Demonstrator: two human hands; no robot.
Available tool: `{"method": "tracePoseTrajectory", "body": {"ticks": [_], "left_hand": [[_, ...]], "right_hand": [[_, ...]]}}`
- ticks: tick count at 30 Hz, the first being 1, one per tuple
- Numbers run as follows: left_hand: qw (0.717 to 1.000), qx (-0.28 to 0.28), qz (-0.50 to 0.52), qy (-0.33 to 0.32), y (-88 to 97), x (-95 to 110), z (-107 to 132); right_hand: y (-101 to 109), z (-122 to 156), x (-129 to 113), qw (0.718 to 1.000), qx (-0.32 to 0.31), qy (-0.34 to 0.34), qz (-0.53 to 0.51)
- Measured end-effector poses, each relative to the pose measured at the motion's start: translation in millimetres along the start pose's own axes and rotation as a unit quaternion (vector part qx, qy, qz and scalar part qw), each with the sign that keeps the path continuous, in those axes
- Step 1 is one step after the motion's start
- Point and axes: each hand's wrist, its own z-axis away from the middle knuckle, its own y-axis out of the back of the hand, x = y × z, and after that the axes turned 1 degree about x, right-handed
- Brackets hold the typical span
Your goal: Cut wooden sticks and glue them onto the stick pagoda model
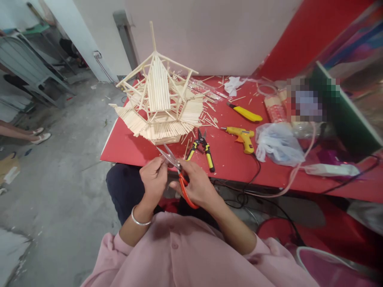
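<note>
- At 6 o'clock in the view, just short of the near edge of the tabletop (233, 163) and above my lap: my right hand (196, 185), fingers closed through the orange handles of the scissors (178, 172), blades pointing toward 11 o'clock.
- Left hand (154, 179), just beside the right at its 9 o'clock: fingertips pressed together against the scissor blades; whatever sits between them is too small to tell. Silver bangle (139, 219) on that wrist.
- Stick model (158, 103), at 12 o'clock from my hands: pale thin sticks, pitched roof, one spire upright; stands on the tabletop near its left corner, apart from both hands.
- Loose sticks (209, 117): scattered at 3 o'clock of the model, some touching its base.
- Cutters (203, 149), yellow-and-black handles: flat on the tabletop at 1 o'clock from my right hand, near it, not touching.
- Glue gun (243, 137), yellow: on its side at 3 o'clock of the cutters, nozzle toward 9 o'clock; black cord (254, 175) trails off the near edge.
- Utility knife (245, 113), yellow: at 12 o'clock of the glue gun, lying flat.
- Plastic bag (277, 145), crumpled, clear: just beside the glue gun at its 3 o'clock.
</note>
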Motion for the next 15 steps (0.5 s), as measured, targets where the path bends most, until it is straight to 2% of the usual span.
{"method": "tracePoseTrajectory", "body": {"ticks": [5,15], "left_hand": [[1.0,-0.005,0.013,-0.017,1.5,3,-2],[0.992,-0.015,0.112,0.053,-4.1,3,4]], "right_hand": [[4,-1,-1,1.0,0.023,0.011,0.01],[-7,8,5,0.996,0.081,0.031,-0.026]]}}
